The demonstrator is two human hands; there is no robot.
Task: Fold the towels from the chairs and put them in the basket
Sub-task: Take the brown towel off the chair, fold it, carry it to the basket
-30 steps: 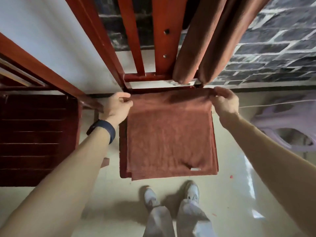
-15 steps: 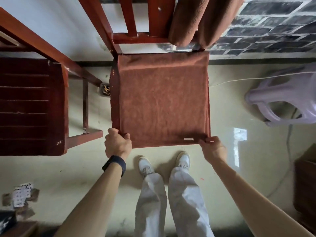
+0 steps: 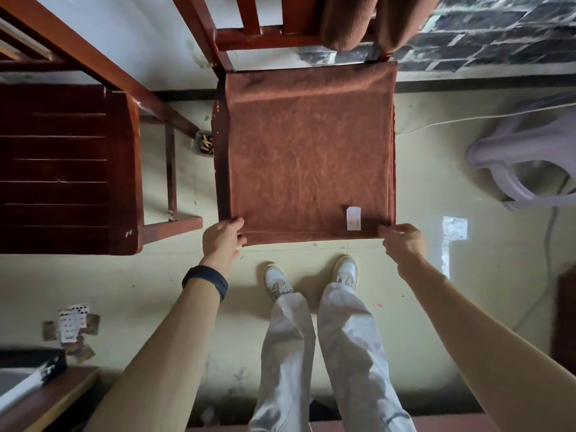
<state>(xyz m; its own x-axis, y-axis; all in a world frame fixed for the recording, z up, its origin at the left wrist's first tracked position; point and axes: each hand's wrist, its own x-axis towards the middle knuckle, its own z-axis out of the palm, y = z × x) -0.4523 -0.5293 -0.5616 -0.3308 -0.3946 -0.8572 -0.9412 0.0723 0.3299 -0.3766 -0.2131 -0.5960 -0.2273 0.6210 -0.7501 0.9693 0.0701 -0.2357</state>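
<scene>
A rust-brown towel (image 3: 308,151) lies folded flat over the seat of a red wooden chair (image 3: 220,169), a white label near its front right corner. My left hand (image 3: 223,238) pinches the towel's near left corner. At the near right corner, my right hand (image 3: 402,243) grips the edge. Another brown towel (image 3: 364,20) hangs in two rolls over the chair's backrest. No basket is in view.
A second dark red chair (image 3: 65,166) stands to the left. A pale purple plastic stool (image 3: 530,157) lies on the floor at right, with a white cable beside it. Playing cards (image 3: 71,325) are scattered on the floor at lower left. My feet are just before the chair.
My hands moved from the towel's far edge at the backrest to its near edge, now holding the front corners. The towel lies flatter and covers the seat; the view has tilted down.
</scene>
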